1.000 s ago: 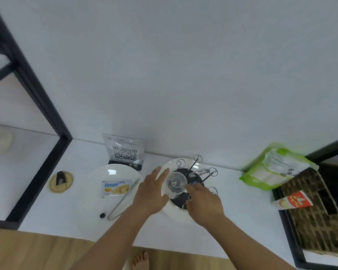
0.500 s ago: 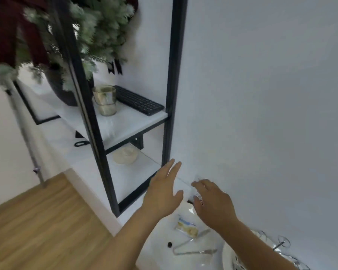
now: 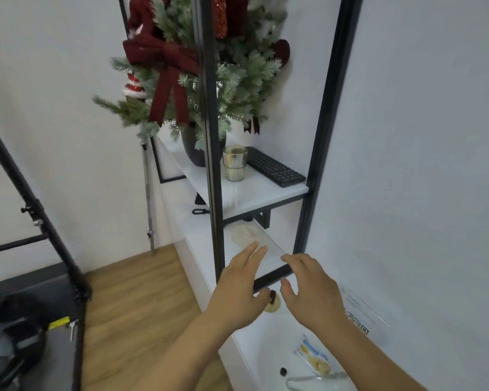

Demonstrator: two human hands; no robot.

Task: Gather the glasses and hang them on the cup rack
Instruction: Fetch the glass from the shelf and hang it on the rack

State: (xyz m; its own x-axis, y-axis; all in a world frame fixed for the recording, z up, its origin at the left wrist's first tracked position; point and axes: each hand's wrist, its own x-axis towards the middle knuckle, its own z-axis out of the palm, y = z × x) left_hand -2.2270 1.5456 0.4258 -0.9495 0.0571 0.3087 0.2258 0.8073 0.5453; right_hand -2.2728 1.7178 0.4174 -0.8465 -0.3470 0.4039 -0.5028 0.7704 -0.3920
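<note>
Both the left hand (image 3: 239,289) and right hand (image 3: 311,292) hover empty with fingers spread, well below the two stacked glasses (image 3: 234,163) standing on the shelf (image 3: 254,193) beside a keyboard (image 3: 274,166).

A plain white wall (image 3: 421,136) runs along the right of the hands and behind the black-framed shelf unit (image 3: 211,165) rising just beyond them. Its white shelves (image 3: 254,193) catch soft, even light. Below and to the left of the hands lies a wooden floor (image 3: 141,306).
</note>
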